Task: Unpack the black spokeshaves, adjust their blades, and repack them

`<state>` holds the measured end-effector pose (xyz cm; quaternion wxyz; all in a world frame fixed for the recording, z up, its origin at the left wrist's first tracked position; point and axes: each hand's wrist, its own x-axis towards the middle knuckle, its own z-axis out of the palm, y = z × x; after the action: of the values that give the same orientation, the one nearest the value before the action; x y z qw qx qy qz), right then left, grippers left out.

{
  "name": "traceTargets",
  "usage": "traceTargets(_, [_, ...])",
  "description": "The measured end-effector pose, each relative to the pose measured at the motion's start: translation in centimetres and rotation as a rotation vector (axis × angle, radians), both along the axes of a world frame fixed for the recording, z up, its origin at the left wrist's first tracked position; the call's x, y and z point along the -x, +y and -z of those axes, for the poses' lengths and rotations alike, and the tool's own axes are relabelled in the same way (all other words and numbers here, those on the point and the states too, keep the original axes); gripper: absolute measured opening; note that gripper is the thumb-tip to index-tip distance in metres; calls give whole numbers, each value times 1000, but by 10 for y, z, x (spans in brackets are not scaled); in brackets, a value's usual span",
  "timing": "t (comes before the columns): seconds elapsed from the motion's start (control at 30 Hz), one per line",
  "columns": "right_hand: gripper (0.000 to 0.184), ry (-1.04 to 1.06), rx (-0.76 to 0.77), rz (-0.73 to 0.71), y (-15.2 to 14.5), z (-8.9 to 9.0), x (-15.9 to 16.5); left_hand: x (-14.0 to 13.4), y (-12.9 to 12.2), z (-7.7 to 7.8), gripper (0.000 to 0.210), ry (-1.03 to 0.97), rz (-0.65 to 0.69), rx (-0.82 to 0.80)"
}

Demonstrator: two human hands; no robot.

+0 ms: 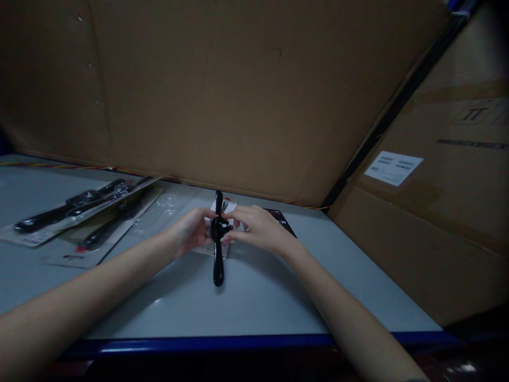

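Between my hands is a black spokeshave (218, 265), its two handles pointing away from me and toward me, just above the table. My left hand (193, 231) grips its middle from the left, thumb and fingers closed around the body. From the right, the fingers of my right hand (254, 225) are bent and pinched at the middle of the tool, where the blade and screws sit. What those fingertips hold is too small to make out. A printed backing card (228, 206) lies beneath the tool, partly covered by it and by my hands.
Packaged spokeshaves (85, 204) in clear plastic lie at the left. A clear plastic piece (159, 209) rests beside them. A dark phone (281, 220) is partly behind my right wrist. Cardboard stands behind the table (238, 313), with a large labelled box (429, 212) at right.
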<state>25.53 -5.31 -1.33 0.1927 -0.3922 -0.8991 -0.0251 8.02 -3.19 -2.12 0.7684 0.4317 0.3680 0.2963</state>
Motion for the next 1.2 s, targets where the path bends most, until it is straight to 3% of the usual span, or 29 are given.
traceTargets(0.27, [24,-63,-102,137,-5,0,11,-2,-5,1,32,-74,20,-52])
traceTargets(0.5, [28,64,93,386,-1,14,22,-8,-14,0,39,21,-104,-94])
traceTargets(0.77, [27,179,58,479,-9,13,29,-13,-20,5,59,95,-172,-248])
traceTargets(0.9, [29,327,102,457,-8,12,30,-14,-24,3,58,118,-184,-287])
traceTargets(1.03, [37,595,213,275,7,9,15,-12,-20,-3,55,-52,-184,-248])
traceTargets(1.13, [40,795,251,228,21,10,-5,-4,-9,-11,40,-186,-109,-158])
traceTargets(1.2, [33,769,213,277,29,15,-15,4,1,-15,27,-146,-104,-91])
